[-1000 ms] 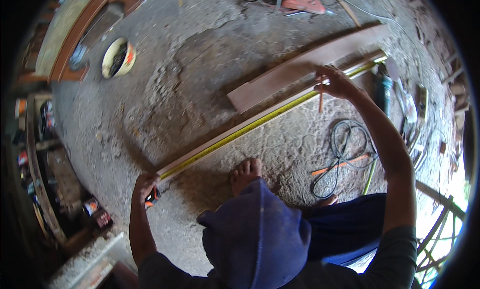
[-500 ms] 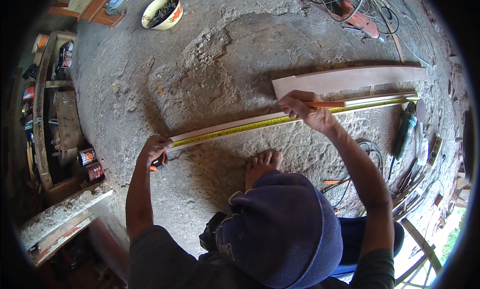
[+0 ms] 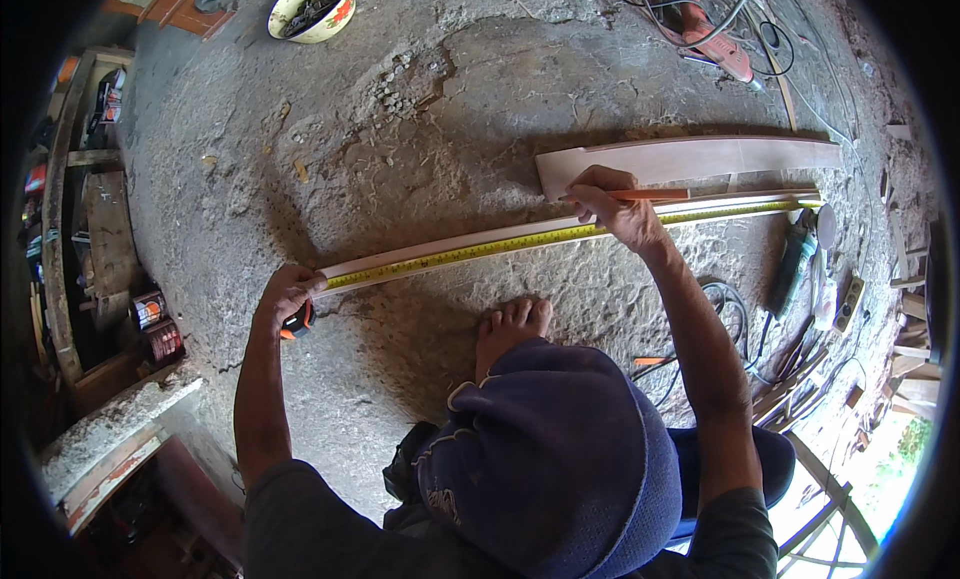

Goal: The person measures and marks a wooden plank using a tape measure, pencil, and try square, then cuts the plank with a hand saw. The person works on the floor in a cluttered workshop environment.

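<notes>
A long, narrow wooden strip (image 3: 400, 254) lies across the rough floor. A yellow tape measure blade (image 3: 480, 249) is stretched along it. At the strip's left end my left hand (image 3: 291, 291) is closed on the tape, with the black and orange tape measure case (image 3: 298, 321) hanging just below the fingers. Over the strip, right of its middle, my right hand (image 3: 622, 211) grips an orange pencil (image 3: 655, 194), whose shaft points right; its tip is hidden by the fingers. Just beyond that hand lies a wider pale board (image 3: 700, 161) with a stepped left end.
A corded red power tool (image 3: 715, 44) lies at the far right among cables. A green angle grinder (image 3: 793, 269) rests near the strip's right end. An enamel bowl (image 3: 338, 21) of small parts stands at the far left. Wooden shelving (image 3: 90, 229) lines the left side.
The whole view has shifted slightly. My right hand with the pencil has moved a little right and away along the strip. My left hand stays at the tape's left end.
</notes>
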`<action>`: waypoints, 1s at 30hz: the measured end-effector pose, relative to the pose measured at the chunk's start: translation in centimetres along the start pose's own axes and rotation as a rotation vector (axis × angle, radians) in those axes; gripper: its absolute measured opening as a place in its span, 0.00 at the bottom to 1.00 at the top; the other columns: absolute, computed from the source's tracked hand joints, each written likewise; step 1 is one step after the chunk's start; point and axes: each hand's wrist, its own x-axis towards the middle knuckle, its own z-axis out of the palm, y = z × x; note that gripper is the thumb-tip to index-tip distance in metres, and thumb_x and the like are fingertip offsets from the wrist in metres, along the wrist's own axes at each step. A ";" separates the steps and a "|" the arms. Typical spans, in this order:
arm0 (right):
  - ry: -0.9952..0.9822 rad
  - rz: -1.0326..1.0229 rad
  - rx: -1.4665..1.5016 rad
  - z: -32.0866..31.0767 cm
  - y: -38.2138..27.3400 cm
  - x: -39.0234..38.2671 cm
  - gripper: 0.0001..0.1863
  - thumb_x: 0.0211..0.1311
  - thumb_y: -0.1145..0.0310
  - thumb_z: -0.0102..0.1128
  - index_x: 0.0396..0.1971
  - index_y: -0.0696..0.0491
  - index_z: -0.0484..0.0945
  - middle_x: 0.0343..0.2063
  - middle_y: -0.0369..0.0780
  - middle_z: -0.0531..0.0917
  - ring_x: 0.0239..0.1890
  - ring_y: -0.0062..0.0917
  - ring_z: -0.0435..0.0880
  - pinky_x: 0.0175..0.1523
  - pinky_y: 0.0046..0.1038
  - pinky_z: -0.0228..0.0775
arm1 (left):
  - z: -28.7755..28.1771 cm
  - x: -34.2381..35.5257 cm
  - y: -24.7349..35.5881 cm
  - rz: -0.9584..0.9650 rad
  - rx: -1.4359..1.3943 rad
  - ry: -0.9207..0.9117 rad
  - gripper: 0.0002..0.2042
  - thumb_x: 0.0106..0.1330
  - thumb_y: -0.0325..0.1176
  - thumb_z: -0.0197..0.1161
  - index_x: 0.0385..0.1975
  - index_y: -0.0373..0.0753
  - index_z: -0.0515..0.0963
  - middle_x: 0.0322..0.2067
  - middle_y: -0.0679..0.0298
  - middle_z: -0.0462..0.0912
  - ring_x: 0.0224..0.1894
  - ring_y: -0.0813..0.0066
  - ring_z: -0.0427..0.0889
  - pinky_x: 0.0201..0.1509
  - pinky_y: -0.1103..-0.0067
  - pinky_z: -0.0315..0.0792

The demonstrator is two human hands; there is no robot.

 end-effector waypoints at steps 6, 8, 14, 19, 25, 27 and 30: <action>-0.078 -0.060 -0.139 2.1 1.3 -0.6 0.09 0.64 0.68 0.61 0.37 0.59 0.82 0.26 0.37 0.84 0.31 0.18 0.84 0.34 0.23 0.76 | -0.1 -0.2 0.3 -0.021 0.017 -0.005 0.17 0.61 0.44 0.74 0.32 0.33 0.85 0.23 0.67 0.82 0.24 0.80 0.78 0.28 0.78 0.72; -0.080 -0.146 -0.227 2.4 1.5 -0.6 0.08 0.64 0.69 0.62 0.36 0.59 0.82 0.28 0.37 0.84 0.30 0.17 0.83 0.34 0.23 0.76 | -0.1 -0.3 0.4 -0.024 0.008 -0.009 0.17 0.61 0.44 0.73 0.32 0.33 0.85 0.22 0.67 0.82 0.24 0.80 0.78 0.28 0.78 0.72; -0.065 -0.326 -0.414 0.8 1.6 -0.3 0.06 0.62 0.71 0.63 0.32 0.58 0.82 0.30 0.38 0.84 0.30 0.18 0.83 0.33 0.23 0.76 | -0.2 -0.3 0.8 -0.029 0.064 -0.012 0.18 0.62 0.46 0.73 0.32 0.33 0.85 0.21 0.67 0.82 0.23 0.81 0.78 0.28 0.78 0.71; -0.072 -0.139 -0.297 1.4 1.9 -0.9 0.06 0.61 0.70 0.63 0.34 0.56 0.82 0.28 0.37 0.84 0.29 0.18 0.83 0.32 0.23 0.75 | -0.4 -0.4 1.0 -0.032 0.081 -0.017 0.19 0.62 0.47 0.72 0.33 0.33 0.85 0.21 0.67 0.81 0.21 0.81 0.77 0.27 0.78 0.71; -0.094 -0.119 -0.282 3.8 2.9 -1.1 0.08 0.60 0.68 0.62 0.33 0.56 0.82 0.27 0.40 0.85 0.29 0.24 0.85 0.34 0.28 0.76 | -0.3 -0.7 1.5 -0.012 0.058 -0.004 0.20 0.60 0.49 0.73 0.31 0.34 0.84 0.20 0.68 0.80 0.21 0.80 0.76 0.26 0.77 0.70; -0.065 -0.164 -0.286 4.3 3.2 -0.9 0.09 0.58 0.66 0.59 0.32 0.56 0.82 0.24 0.42 0.85 0.27 0.28 0.85 0.34 0.32 0.77 | -0.3 -0.9 1.8 -0.030 0.048 0.003 0.20 0.60 0.50 0.73 0.31 0.34 0.84 0.20 0.68 0.80 0.21 0.80 0.77 0.26 0.77 0.70; -0.057 -0.248 -0.279 4.5 3.8 -0.7 0.10 0.58 0.66 0.59 0.33 0.56 0.81 0.24 0.43 0.85 0.28 0.29 0.86 0.34 0.33 0.77 | -0.3 -1.2 2.1 -0.045 0.016 -0.008 0.20 0.60 0.50 0.73 0.31 0.34 0.84 0.20 0.68 0.80 0.21 0.80 0.77 0.25 0.77 0.71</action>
